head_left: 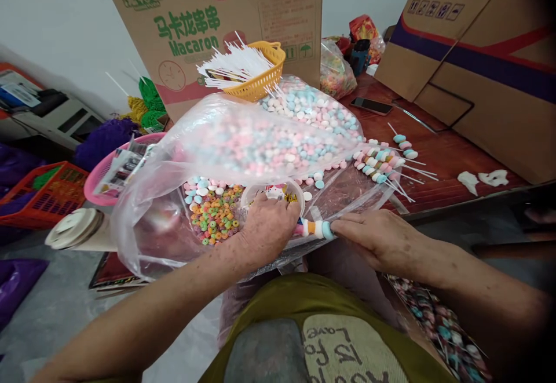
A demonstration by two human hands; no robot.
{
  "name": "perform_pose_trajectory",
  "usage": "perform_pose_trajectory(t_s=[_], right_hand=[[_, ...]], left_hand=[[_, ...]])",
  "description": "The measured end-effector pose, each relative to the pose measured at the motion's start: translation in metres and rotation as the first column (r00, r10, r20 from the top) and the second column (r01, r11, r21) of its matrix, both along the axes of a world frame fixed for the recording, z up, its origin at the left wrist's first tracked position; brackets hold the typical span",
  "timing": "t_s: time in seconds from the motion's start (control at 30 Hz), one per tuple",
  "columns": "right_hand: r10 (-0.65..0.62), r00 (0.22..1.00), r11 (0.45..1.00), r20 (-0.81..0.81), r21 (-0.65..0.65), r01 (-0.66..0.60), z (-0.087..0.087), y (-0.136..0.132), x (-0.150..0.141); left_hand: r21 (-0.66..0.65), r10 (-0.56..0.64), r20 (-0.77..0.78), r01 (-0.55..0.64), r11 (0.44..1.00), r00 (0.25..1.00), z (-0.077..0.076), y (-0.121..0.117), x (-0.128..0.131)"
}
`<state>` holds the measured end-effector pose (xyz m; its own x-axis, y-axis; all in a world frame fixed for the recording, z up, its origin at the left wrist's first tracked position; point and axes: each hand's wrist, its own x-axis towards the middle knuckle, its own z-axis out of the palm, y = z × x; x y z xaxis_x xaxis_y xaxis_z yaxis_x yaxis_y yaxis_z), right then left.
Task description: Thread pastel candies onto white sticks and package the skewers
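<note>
A candy skewer (319, 229) with white, orange and light-blue marshmallow pieces stretches between my hands, low over the front edge of the plastic sheet. My right hand (377, 235) is closed on its right end, fingers together. My left hand (271, 226) is closed around the left end, where a bit of blue and pink shows; its fingertips are partly hidden. Behind my left hand stands a round clear tub (297, 189) with gold bits in it. Colourful ring-shaped candies (215, 218) lie to the left of that hand. Finished-looking skewers (377, 163) are stacked at the right.
A big plastic bag (243, 134) of pastel marshmallows fills the middle. Behind it sits a yellow basket (260, 84) of white sticks. Cardboard boxes (243, 0) rise at the back and right. A phone (371, 106) lies on the red table (430, 168). A pink basket (102, 180) is left.
</note>
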<state>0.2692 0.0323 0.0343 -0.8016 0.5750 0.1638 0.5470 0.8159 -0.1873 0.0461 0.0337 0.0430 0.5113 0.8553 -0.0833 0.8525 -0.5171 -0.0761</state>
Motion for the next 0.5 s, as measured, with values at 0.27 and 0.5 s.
perform_pose_trajectory(t_s=[0.27,0.5], right_hand=[[0.048,0.982,0.973,-0.182,0.23,-0.005,0.002,0.002,0.012],[0.231,0.972,0.827,-0.035,0.533,-0.178,0.013,-0.003,0.012]], left_hand=[[-0.544,0.113,0.378,0.122,0.83,0.919,0.018,0.007,-0.019],[-0.859,0.238,0.406,0.28,0.428,0.882,0.015,0.019,-0.016]])
